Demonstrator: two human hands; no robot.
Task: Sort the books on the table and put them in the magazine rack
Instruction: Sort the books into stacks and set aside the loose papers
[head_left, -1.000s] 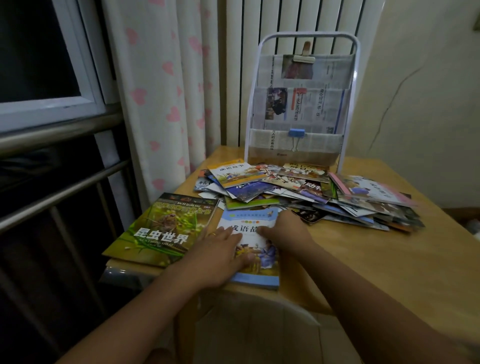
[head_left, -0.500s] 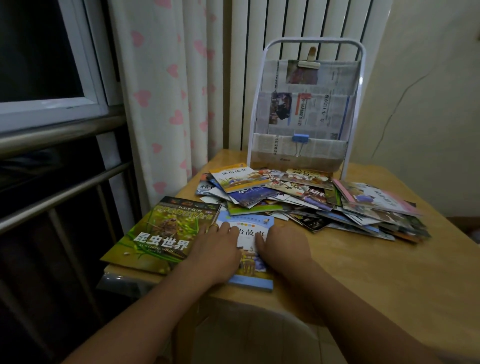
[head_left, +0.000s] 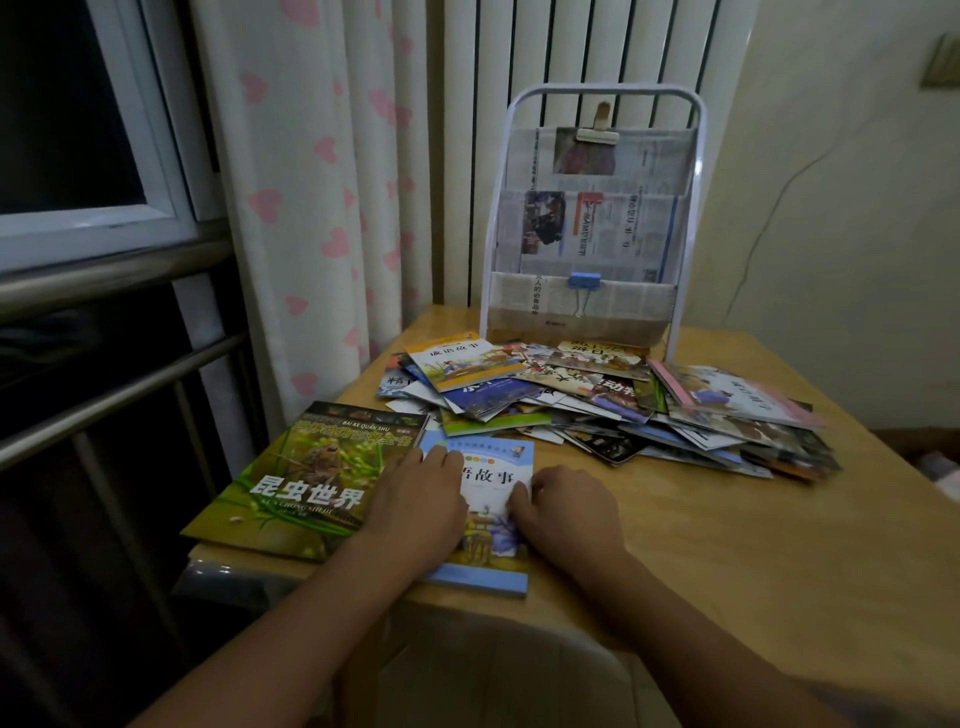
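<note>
A light wooden table (head_left: 727, 545) stands in a dim corner, with a heart-print curtain (head_left: 311, 208) and dark window (head_left: 67, 104) to the left, and at its far edge the newspaper-lined magazine rack (head_left: 589, 228) upright behind a loose pile of books (head_left: 597, 400). At the near edge the left hand (head_left: 415, 512) lies flat, fingers straight, on a blue book (head_left: 488, 514) beside a green insect book (head_left: 311, 478), while the right hand (head_left: 569, 506) curls its fingers at that blue book's right edge. Most titles in the pile are overlapped and unreadable, and both forearms are cut off by the frame

Home room: heart-print curtain (head_left: 311, 208), window (head_left: 78, 130), radiator (head_left: 571, 52), wooden table (head_left: 727, 545).
</note>
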